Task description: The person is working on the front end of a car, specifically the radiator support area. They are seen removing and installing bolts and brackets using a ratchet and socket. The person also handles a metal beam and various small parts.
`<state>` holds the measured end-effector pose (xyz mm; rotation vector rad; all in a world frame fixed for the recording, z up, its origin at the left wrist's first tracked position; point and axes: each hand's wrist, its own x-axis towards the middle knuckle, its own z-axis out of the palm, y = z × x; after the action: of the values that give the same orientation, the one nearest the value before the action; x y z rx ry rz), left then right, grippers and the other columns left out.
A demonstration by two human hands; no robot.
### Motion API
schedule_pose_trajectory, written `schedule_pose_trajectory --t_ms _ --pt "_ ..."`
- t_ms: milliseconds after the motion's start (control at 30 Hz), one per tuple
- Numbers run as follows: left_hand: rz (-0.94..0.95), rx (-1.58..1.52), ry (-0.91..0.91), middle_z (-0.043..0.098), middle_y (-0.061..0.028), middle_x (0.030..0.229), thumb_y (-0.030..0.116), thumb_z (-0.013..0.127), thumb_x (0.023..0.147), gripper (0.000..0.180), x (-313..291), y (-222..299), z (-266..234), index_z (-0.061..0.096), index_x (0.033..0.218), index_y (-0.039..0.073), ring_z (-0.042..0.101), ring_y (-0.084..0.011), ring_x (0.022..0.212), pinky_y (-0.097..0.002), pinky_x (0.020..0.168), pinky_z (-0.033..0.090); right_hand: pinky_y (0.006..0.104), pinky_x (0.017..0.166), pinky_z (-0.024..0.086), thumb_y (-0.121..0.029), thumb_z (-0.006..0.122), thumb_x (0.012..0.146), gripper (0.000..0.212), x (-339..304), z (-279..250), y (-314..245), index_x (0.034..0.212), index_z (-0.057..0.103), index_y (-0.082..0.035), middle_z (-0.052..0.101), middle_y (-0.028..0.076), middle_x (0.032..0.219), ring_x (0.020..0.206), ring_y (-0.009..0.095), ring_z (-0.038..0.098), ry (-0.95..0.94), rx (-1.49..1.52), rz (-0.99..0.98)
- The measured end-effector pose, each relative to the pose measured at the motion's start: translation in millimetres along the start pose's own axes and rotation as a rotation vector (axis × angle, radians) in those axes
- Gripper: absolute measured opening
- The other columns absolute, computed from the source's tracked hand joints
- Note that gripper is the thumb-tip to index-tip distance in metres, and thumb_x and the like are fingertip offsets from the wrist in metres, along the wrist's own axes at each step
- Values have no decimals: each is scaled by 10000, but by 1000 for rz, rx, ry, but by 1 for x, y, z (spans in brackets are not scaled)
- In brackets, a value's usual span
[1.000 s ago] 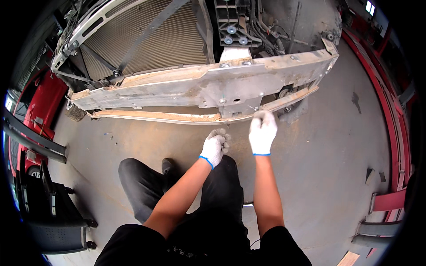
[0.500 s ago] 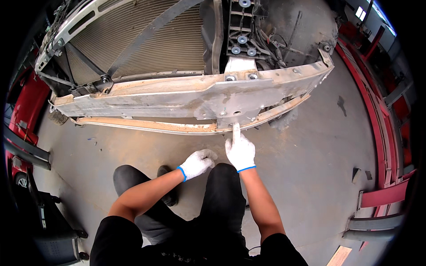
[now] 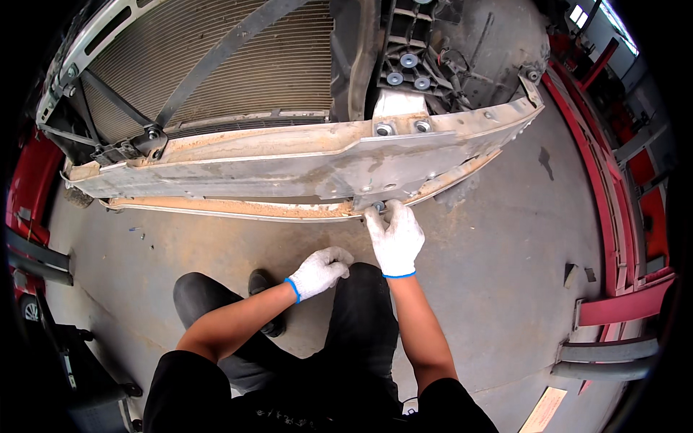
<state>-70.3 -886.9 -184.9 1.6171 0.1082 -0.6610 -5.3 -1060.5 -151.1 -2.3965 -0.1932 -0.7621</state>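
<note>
In a white glove with a blue cuff, my right hand (image 3: 397, 238) reaches up to the lower edge of the car's metal bumper beam (image 3: 289, 173). Its thumb and forefinger close on a small grey bolt (image 3: 379, 206), at the bracket joining the beam to the curved lower rail (image 3: 253, 209). The bolt's shank is hidden. Beside my right knee, my gloved left hand (image 3: 323, 273) is curled with its fingers bent in, apart from the beam. Whatever it holds, if anything, is hidden.
Behind the beam is a finned radiator (image 3: 253, 65) crossed by a grey strut. A black bracket with round fasteners (image 3: 409, 61) stands above the beam. Red lift rails (image 3: 599, 187) run along the right, a red car (image 3: 32, 187) stands at the left, and a black wheeled cart (image 3: 86, 375) is lower left.
My right hand has gone from a pointing forefinger under the beam to a thumb-and-finger pinch on the bolt. The left hand's fingers have curled in more. The view has shifted slightly.
</note>
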Motion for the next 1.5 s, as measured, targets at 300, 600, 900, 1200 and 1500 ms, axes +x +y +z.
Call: schedule_pose_trajectory --t_ms 300,600,900,1200,1500 --pt "10 -239 -18 617 -36 774 298 511 997 367 -2 -3 -10 543 1244 29 544 -88 592 -232 525 455 393 650 534 -92 685 840 112 -13 0 -3 927 617 -69 643 119 838 697 306 643 93 296 -54" --pt "-33 -706 5 568 -25 695 314 525 1018 255 5 -7 -9 590 1034 68 511 -120 529 -262 473 410 383 707 529 -175 645 916 250 -49 -8 3 1111 575 -36 648 136 914 793 297 658 -91 460 1" --pt "178 -1148 248 472 -53 672 -59 517 728 175 29 -18 -60 527 862 54 436 -171 568 -303 518 367 456 921 518 -335 628 907 463 89 22 156 1290 506 -106 606 107 1163 1106 260 584 76 1767 842" --pt "381 -1368 -105 618 -27 1152 -73 525 678 481 26 2 -58 591 1109 128 427 -153 565 -291 500 363 313 501 417 -165 490 916 173 122 34 164 754 434 -141 447 11 630 514 167 440 105 1948 945" --pt "273 -1376 -20 607 -13 1054 -49 498 692 378 20 7 -51 556 1032 104 405 -145 565 -271 492 353 292 449 392 -226 420 938 192 120 20 157 771 444 -134 430 10 609 443 148 400 129 1888 1021"
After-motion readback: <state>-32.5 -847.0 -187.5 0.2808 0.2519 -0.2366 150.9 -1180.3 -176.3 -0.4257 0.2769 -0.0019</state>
